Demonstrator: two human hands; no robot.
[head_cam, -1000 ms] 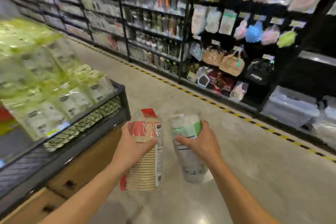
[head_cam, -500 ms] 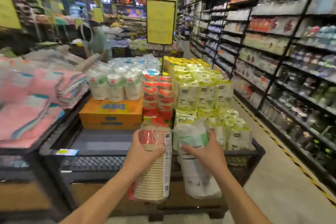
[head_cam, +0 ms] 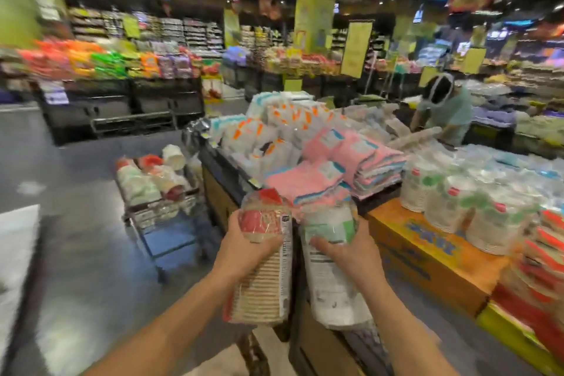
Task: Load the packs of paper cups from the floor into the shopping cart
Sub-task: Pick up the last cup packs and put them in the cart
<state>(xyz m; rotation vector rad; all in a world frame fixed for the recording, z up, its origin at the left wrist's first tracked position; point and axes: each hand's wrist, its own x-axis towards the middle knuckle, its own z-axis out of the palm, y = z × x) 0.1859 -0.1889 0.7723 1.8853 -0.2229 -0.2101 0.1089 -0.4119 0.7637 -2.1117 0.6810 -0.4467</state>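
Observation:
My left hand (head_cam: pixel 244 249) grips a red-topped pack of paper cups (head_cam: pixel 264 278), held upright in front of me. Beside it, my right hand (head_cam: pixel 345 256) grips a green-labelled pack of paper cups (head_cam: pixel 329 287), also upright. The two packs nearly touch. A shopping cart (head_cam: pixel 158 210) stands on the floor ahead to the left, with several cup packs (head_cam: pixel 146 177) piled in its basket. Both hands are to the right of the cart and nearer to me.
A low display stand (head_cam: pixel 222 186) with pink and white packs fills the centre and right. Orange boxes (head_cam: pixel 427 256) carry more cup packs on the right. A person (head_cam: pixel 442 113) bends over the far side of the stand. Grey floor (head_cam: pixel 76 253) lies left.
The view has swung left from the shelf aisle to the display stand, and the shopping cart has come into sight. Both hands keep their packs in the same grip.

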